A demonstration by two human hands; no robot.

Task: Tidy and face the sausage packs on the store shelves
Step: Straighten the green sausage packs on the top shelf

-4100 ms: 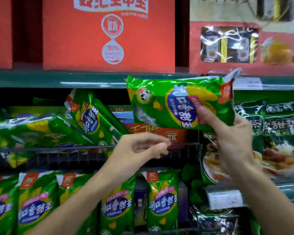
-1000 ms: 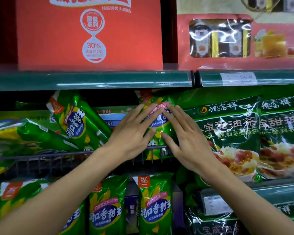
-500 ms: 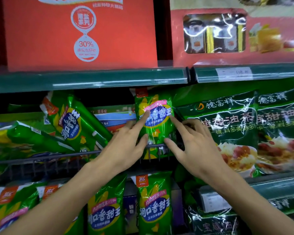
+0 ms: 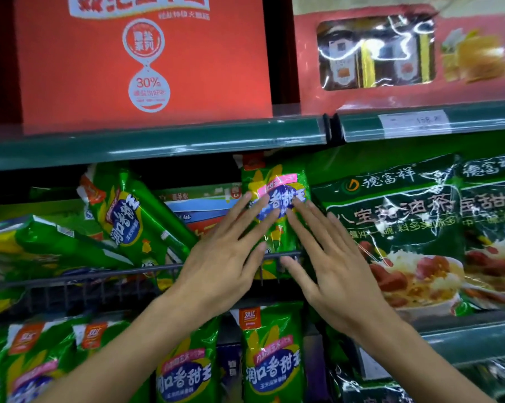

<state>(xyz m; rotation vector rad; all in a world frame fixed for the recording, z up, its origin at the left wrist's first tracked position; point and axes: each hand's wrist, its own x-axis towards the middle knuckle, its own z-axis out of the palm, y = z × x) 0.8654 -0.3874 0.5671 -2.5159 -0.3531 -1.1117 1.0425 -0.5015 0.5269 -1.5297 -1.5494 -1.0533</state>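
Store shelving is filling the view, and an upright sausage pack (image 4: 276, 199) is standing at the right end of the wire-fronted shelf (image 4: 79, 276). The left hand (image 4: 219, 260) and right hand (image 4: 332, 269) are pressing flat on its face, fingers straight, gripping nothing. Being soft, light, glossy film, it is probably best held by its edges.

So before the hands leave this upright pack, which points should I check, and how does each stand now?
1. Upright pack label facing out: ok.
2. Pack standing straight behind the rail: ok.
3. Left hand and right hand flat, not gripping: ok.
4. Pack stays up unsupported: cannot tell.
5. Leaning pack beside it straight: not ok.
6. Lying pack further left faced: not ok.
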